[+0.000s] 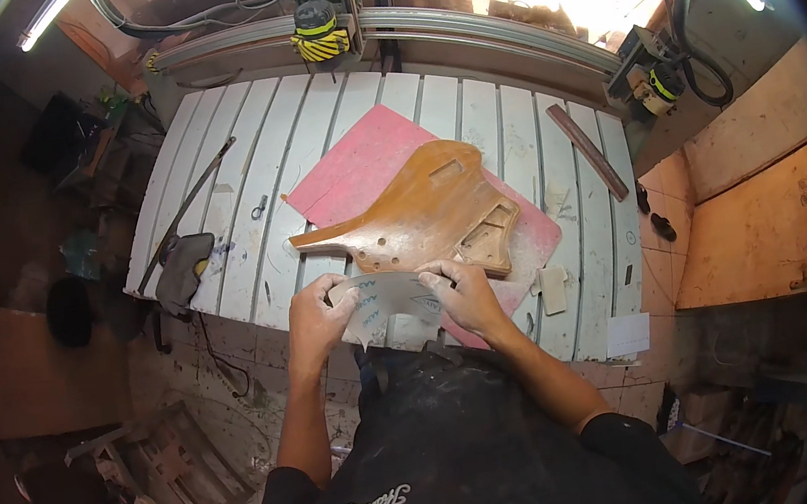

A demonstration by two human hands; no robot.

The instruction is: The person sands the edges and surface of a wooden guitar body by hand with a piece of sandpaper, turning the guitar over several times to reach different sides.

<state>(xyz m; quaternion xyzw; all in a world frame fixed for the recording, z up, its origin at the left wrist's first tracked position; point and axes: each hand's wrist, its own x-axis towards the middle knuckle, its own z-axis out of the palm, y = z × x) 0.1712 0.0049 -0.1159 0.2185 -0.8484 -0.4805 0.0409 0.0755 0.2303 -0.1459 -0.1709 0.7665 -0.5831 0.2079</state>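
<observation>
Both ends of a pale grey sheet of sandpaper, its printed back toward me, are pinched in my hands at the table's near edge. My left hand grips the left end between thumb and fingers. At the right end, my right hand does the same. The sheet bows between them, with a ragged lower edge. Just beyond lies a brown wooden electric guitar body, with routed cavities and several round holes. It rests on a pink sheet, which shows around it.
The white slatted table holds a long dark bar, a grey cloth-like item, a brown wooden strip and a small beige block. Machine heads hang from a rail along the far edge. A wooden panel stands right.
</observation>
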